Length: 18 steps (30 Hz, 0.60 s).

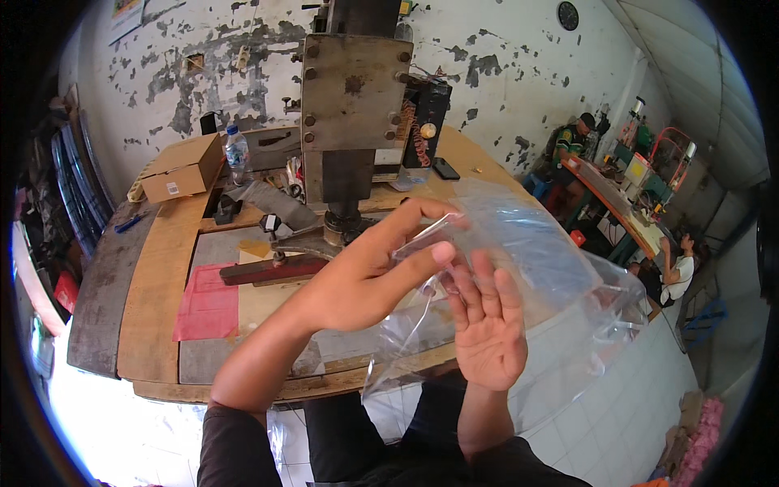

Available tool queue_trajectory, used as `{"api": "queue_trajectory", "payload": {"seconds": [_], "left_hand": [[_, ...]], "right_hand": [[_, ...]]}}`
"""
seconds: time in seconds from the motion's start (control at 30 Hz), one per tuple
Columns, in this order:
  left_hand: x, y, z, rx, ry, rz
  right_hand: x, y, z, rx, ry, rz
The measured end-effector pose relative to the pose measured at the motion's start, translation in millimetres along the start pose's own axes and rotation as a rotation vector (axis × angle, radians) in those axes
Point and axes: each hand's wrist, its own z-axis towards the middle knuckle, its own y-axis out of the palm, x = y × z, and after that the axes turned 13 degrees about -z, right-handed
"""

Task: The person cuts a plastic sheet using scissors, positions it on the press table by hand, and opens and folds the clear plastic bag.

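A sheet of thin, clear plastic (560, 325) hangs in front of me, creased and shiny, stretching to the right past the table edge. My left hand (365, 280) pinches its upper left edge, thumb on the near side and fingers behind. Beside it, my right hand (491, 341) is raised with the palm toward me and fingers stretched out, their tips seen through or against the film. Whether the film is one layer or a bag, I cannot tell. Behind my left hand stands a heavy metal press (353, 97), its lower arm partly hidden by that hand.
On the wooden worktable (154, 300) are a red sheet (207, 304), a cardboard box (185, 166), a water bottle (237, 154), a blue pen (128, 223) and a phone (445, 169). More clear film (519, 235) lies at the right. Two people sit by another bench (617, 207).
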Motion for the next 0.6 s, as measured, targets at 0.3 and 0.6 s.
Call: {"api": "queue_trajectory", "payload": {"seconds": [0.3,0.6], "left_hand": [[-1.3,1.9,4.4,-0.177,-0.077,-0.160],[-16.4,-5.5,6.3,-0.157,0.018,-0.016]], "right_hand": [[3.3,-0.2,6.8,-0.191,-0.111,0.372],[-6.2,1.4,-0.6,-0.128,-0.035,0.705]]}}
